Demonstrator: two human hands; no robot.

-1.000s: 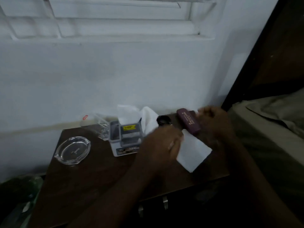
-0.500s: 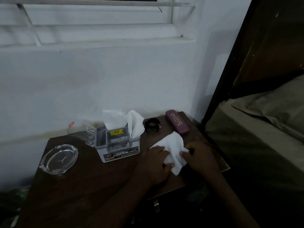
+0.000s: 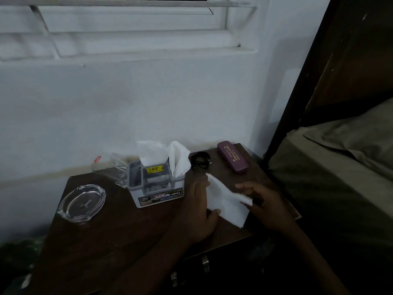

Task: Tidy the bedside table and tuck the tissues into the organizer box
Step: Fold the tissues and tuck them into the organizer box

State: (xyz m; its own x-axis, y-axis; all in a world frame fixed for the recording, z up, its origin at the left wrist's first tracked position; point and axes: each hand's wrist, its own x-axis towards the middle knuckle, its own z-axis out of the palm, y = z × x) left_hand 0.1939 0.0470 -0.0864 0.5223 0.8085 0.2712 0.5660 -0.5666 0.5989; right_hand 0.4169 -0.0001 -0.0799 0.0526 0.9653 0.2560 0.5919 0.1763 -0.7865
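A white tissue (image 3: 226,202) lies on the dark wooden bedside table (image 3: 119,237), near its right front. My left hand (image 3: 198,211) presses on its left edge, thumb on the lower corner. My right hand (image 3: 264,204) pinches the tissue's right corner between its fingers. A grey organizer box (image 3: 157,186) with a yellow price sticker stands just left of my left hand. Two white tissues (image 3: 177,158) stick up out of its back compartments.
A purple spectacle case (image 3: 232,156) and a coiled black cable (image 3: 201,160) lie at the table's back right. A glass ashtray (image 3: 81,202) sits at the left, a clear plastic container (image 3: 110,167) behind the box. A bed (image 3: 340,167) borders the table on the right.
The tissue, held up in both hands a second ago, now lies on the table. It has since opened out wider, with my right hand now pinching its right corner.
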